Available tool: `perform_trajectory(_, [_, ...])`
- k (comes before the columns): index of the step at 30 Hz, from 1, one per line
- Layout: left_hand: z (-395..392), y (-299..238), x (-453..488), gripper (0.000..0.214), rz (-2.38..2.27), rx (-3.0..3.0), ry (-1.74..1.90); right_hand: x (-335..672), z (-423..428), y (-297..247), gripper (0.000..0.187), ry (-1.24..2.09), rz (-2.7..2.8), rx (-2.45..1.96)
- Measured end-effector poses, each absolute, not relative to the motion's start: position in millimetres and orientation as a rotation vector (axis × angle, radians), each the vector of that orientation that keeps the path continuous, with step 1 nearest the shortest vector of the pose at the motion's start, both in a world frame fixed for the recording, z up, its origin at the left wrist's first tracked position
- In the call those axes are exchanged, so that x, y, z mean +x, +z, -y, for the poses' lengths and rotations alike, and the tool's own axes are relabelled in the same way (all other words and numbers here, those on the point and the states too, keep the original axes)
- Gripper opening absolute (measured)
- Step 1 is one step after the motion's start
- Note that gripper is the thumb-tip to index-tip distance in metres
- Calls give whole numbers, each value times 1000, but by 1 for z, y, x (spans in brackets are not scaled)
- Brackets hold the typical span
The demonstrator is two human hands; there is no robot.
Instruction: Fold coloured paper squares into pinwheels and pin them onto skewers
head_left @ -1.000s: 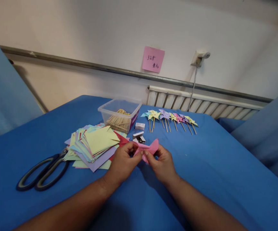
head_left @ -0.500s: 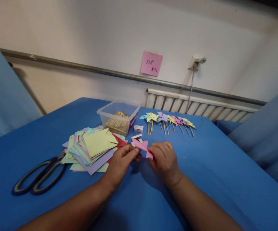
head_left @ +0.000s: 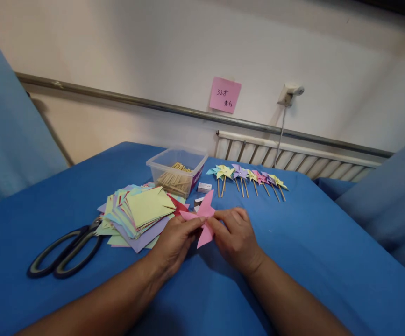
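Observation:
A pink paper pinwheel [head_left: 206, 236] is held above the blue cloth, its pointed blades spread and its face turned up toward me. My left hand [head_left: 177, 235] pinches it near the centre with the thumb on top. From the other side, my right hand [head_left: 236, 235] grips it, thumb pressed close to the middle. The fingers beneath the paper are hidden, and no stick shows on it. Just behind the pinwheel is a small open box [head_left: 197, 202], partly covered by a blade. A closed-looking small white box [head_left: 204, 187] lies beyond that.
Left of my hands lies a pile of coloured paper sheets [head_left: 149, 207], with large scissors [head_left: 65, 254] beside it. A clear plastic tub [head_left: 198, 163] holds many thin sticks [head_left: 174, 179]. Several finished pinwheels on sticks [head_left: 240, 171] lie in a row at the back right, before a radiator [head_left: 251, 151].
The pink pinwheel has turned from nearly edge-on to face up, so its blades now show spread. Both thumbs have come to its centre. The whole view has shifted slightly.

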State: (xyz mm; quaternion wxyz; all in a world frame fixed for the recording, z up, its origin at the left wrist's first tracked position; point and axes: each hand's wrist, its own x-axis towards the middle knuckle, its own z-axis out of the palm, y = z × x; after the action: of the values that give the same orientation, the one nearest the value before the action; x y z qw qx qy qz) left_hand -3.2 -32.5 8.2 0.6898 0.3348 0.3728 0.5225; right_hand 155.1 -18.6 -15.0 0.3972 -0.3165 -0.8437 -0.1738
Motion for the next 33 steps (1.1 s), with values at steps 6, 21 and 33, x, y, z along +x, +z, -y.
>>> perform_trajectory(6, [27, 8, -6, 11, -847, 634, 1240, 156, 23, -13, 35, -294, 2283, -808])
perform_trajectory(21, [24, 7, -5, 19, -908, 595, 1244, 160, 24, -15, 39, -90, 2260, -746])
perform_trajectory(33, [21, -8, -6, 16, -1021, 788, 1106, 163, 18, -21, 31, -41, 1817, -829])
